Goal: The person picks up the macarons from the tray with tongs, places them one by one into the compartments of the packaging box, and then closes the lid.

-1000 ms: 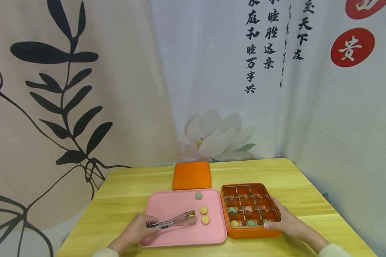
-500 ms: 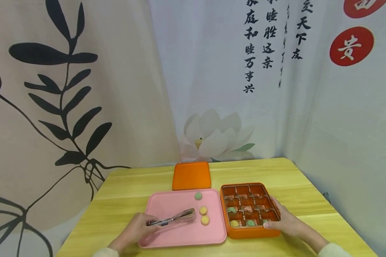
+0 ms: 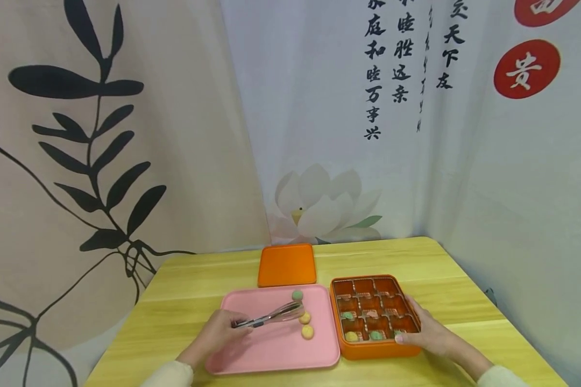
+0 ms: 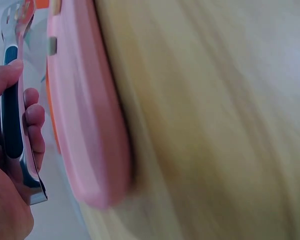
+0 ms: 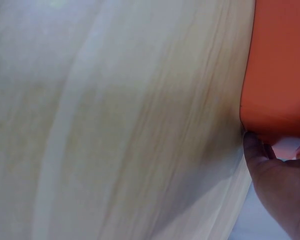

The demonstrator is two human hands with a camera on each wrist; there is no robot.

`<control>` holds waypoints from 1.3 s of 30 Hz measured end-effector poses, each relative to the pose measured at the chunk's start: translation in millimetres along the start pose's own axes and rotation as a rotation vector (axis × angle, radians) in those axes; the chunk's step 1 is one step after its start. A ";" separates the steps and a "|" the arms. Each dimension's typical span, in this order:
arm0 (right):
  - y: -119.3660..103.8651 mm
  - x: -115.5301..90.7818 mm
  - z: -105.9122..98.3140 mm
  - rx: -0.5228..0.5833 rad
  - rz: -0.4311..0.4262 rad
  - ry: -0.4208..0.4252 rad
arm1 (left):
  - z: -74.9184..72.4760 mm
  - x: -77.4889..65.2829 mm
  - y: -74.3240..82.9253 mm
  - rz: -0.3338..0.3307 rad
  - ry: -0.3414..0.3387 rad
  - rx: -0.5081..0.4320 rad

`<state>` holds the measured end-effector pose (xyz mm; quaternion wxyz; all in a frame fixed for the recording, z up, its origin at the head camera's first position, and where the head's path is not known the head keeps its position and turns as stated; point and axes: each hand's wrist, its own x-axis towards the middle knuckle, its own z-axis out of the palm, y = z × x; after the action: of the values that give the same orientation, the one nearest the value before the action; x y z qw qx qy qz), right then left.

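My left hand [image 3: 222, 330] holds metal food tongs [image 3: 263, 320] over the pink tray [image 3: 266, 355]. In the left wrist view, thumb and fingers wrap the dark grips of the tongs [image 4: 12, 107]. The tong tips are at the upper yellow cookie [image 3: 305, 318], partly covering it; whether anything sits between them I cannot tell. Another yellow cookie [image 3: 307, 332] lies below, and a green cookie [image 3: 297, 295] above. My right hand [image 3: 431, 334] grips the right side of the orange divided box [image 3: 377, 351], thumb at its front corner. Several compartments hold green, yellow and pink pieces.
An orange lid [image 3: 287, 265] lies behind the tray. The box stands directly right of the tray on the wooden table [image 3: 193, 279]. A printed curtain [image 3: 198, 134] hangs behind and beside the table.
The left hand has moved up and right with the tongs, from the tray's middle to the upper yellow cookie. The right hand and the box have stayed in place.
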<state>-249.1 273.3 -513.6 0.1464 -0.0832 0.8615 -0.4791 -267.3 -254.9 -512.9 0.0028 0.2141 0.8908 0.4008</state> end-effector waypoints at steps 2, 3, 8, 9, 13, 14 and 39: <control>-0.1 0.8 0.3 0.003 0.002 0.005 | 2.7 6.2 2.7 0.015 0.003 -0.011; -0.3 1.2 0.4 0.004 -0.001 0.006 | 4.2 9.5 4.3 0.023 0.005 -0.015; -0.1 2.6 1.4 0.021 -0.005 0.008 | 12.6 26.4 14.4 0.039 0.013 -0.001; -0.5 2.6 1.3 0.016 -0.007 0.006 | 14.6 30.2 16.9 0.041 0.016 0.006; -1.4 2.1 0.7 0.000 -0.001 0.002 | 23.4 46.4 29.1 0.040 0.024 0.011; -1.4 1.9 0.4 -0.001 0.002 0.001 | 25.8 50.8 32.9 0.040 0.024 0.005; 2.0 3.4 -0.9 0.006 -0.024 0.013 | 103.9 120.1 103.8 0.078 -0.016 -0.051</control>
<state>-252.5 274.1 -515.5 0.1351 -0.0899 0.8599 -0.4839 -318.7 -73.9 -489.1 -0.0003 0.2518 0.8712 0.4213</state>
